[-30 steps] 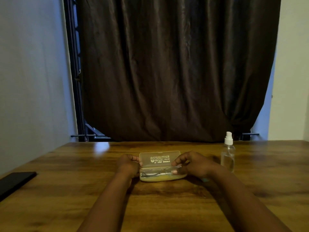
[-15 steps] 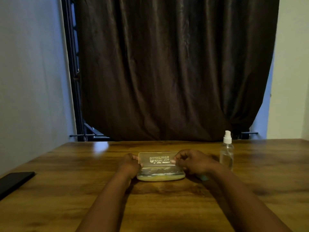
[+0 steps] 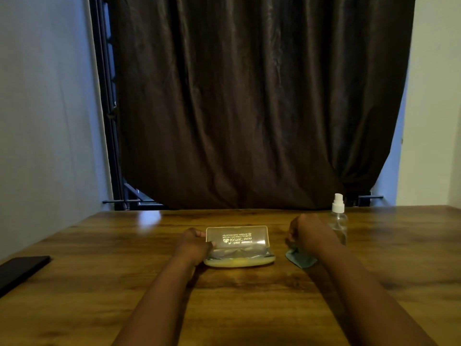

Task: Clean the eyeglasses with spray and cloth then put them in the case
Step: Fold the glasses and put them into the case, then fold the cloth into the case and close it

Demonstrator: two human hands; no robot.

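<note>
A translucent yellow eyeglass case [image 3: 239, 262] lies mid-table with its printed lid [image 3: 237, 238] raised. The folded eyeglasses [image 3: 237, 253] lie inside it, dimly visible. My left hand [image 3: 195, 244] grips the case's left end, thumb on the lid's edge. My right hand [image 3: 308, 229] is to the right of the case, fingers curled downward, and appears to pinch the upper edge of a grey-green cloth [image 3: 300, 260] that lies on the table under my wrist. A clear spray bottle [image 3: 338, 221] with a white nozzle stands upright just behind and right of that hand.
The wooden table [image 3: 124, 283] stretches wide on both sides. A dark phone [image 3: 21, 269] lies at its left edge. A brown curtain [image 3: 249, 96] hangs behind the table's far edge, with walls at left and right.
My right hand has left the case lid and moved right onto the cloth, which now shows. The lid stays raised. My left hand keeps hold of the case's left end.
</note>
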